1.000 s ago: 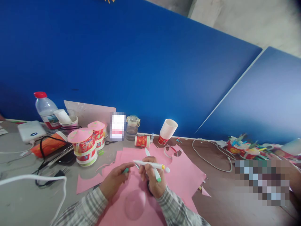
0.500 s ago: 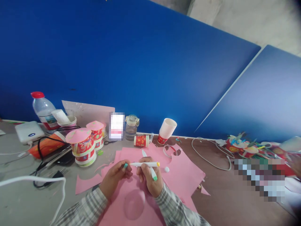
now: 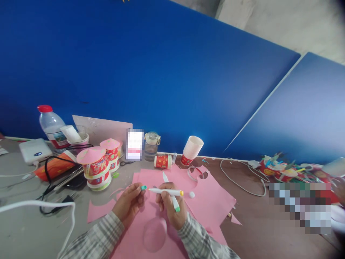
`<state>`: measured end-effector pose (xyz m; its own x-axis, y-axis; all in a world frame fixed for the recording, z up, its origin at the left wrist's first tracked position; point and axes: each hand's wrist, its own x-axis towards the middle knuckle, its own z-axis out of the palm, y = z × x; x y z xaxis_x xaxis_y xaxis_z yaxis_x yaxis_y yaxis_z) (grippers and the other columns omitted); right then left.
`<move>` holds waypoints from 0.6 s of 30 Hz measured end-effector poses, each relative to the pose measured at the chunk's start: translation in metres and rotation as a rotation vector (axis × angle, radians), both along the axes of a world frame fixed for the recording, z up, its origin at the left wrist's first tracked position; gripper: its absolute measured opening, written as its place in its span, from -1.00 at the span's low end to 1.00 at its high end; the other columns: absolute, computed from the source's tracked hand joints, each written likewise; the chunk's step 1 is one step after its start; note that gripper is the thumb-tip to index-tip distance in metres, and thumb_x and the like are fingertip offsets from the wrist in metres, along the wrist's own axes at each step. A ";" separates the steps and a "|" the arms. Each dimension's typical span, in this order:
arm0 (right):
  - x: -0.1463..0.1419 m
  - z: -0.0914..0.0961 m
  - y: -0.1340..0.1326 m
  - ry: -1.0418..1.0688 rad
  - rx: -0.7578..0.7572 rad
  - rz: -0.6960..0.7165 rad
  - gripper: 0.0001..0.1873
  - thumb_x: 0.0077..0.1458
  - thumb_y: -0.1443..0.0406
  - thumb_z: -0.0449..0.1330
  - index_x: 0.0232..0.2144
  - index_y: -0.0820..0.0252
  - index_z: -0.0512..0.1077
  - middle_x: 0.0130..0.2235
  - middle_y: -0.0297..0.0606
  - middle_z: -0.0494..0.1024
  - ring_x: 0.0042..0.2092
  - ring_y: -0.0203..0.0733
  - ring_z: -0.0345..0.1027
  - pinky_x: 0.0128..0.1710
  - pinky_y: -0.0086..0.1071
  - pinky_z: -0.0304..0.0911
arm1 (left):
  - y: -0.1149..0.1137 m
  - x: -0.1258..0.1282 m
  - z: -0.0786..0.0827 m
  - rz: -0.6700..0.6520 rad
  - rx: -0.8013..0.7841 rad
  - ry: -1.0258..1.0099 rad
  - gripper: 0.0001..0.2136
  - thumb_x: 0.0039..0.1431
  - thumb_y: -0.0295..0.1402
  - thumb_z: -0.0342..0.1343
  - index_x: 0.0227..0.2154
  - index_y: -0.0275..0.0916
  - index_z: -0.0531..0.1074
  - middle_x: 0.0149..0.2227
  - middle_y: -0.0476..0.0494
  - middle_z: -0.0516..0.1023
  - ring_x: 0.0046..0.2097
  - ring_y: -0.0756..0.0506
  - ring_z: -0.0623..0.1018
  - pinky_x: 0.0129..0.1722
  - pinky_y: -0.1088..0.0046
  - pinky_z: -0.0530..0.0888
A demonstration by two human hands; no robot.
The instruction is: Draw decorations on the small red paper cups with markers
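My left hand [image 3: 131, 201] pinches a small teal marker cap [image 3: 143, 187] between thumb and fingertips. In my right hand [image 3: 172, 207] are two white markers, crossed: one with a yellow end [image 3: 172, 192] lies level and points at the cap, the other with a green end [image 3: 176, 205] slants through the fingers. A narrow gap separates the level marker's tip from the cap. Both hands are above sheets of pink paper [image 3: 212, 201]. Close to my wrists, a round, clear object [image 3: 154, 235] rests on the paper; its kind is hard to make out.
Two stacked-cup models with pink cone tops [image 3: 91, 155] stand left. Behind the paper are a lidded glass bottle [image 3: 151, 146], a lying red cup [image 3: 162, 162] and stacked white cups [image 3: 193, 145]. Cables [image 3: 40, 204] cross the left side. A blue partition [image 3: 151, 72] rises behind.
My left hand has turned a little and its fingers have shifted, so the teal cap now shows more, tilted towards the level marker. My right hand stays nearly in place.
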<state>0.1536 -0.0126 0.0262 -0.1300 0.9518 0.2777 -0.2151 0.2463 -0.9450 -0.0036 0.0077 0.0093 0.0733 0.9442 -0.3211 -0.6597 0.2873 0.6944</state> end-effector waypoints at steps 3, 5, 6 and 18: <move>0.000 0.000 0.000 -0.027 0.009 -0.014 -0.81 0.05 0.20 0.07 -0.35 0.20 0.35 -0.59 -0.35 0.44 -0.69 -0.34 0.17 -0.70 -0.50 0.09 | 0.000 0.001 0.000 -0.041 0.001 -0.009 -0.83 -0.38 -0.44 0.20 -0.57 -0.29 0.42 -0.68 -0.06 0.38 -0.71 0.01 0.25 -0.79 0.51 0.20; 0.000 0.000 -0.001 -0.046 0.013 -0.022 -0.80 0.05 0.19 0.06 -0.35 0.20 0.36 -0.59 -0.35 0.44 -0.69 -0.34 0.17 -0.70 -0.50 0.09 | -0.001 0.001 0.001 -0.072 0.010 -0.014 -0.85 -0.37 -0.44 0.20 -0.58 -0.30 0.42 -0.68 -0.06 0.38 -0.71 0.01 0.25 -0.78 0.51 0.19; -0.001 -0.001 -0.001 -0.055 0.012 -0.024 -0.80 0.05 0.19 0.06 -0.36 0.20 0.36 -0.59 -0.35 0.44 -0.69 -0.34 0.16 -0.70 -0.51 0.09 | -0.001 0.001 0.001 -0.085 0.016 -0.016 -0.85 -0.36 -0.44 0.20 -0.59 -0.31 0.43 -0.68 -0.06 0.37 -0.71 0.01 0.24 -0.78 0.51 0.19; -0.003 0.002 -0.003 -0.088 -0.004 -0.012 -0.82 0.04 0.20 0.06 -0.37 0.19 0.34 -0.60 -0.35 0.44 -0.71 -0.34 0.16 -0.72 -0.50 0.07 | -0.004 0.003 0.000 -0.125 0.056 -0.006 -0.86 -0.34 -0.45 0.18 -0.56 -0.29 0.44 -0.69 -0.05 0.36 -0.71 0.00 0.25 -0.79 0.50 0.18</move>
<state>0.1503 -0.0152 0.0283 -0.1422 0.9547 0.2615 -0.1281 0.2443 -0.9612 -0.0002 0.0041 0.0096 0.1928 0.9440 -0.2677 -0.6254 0.3284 0.7079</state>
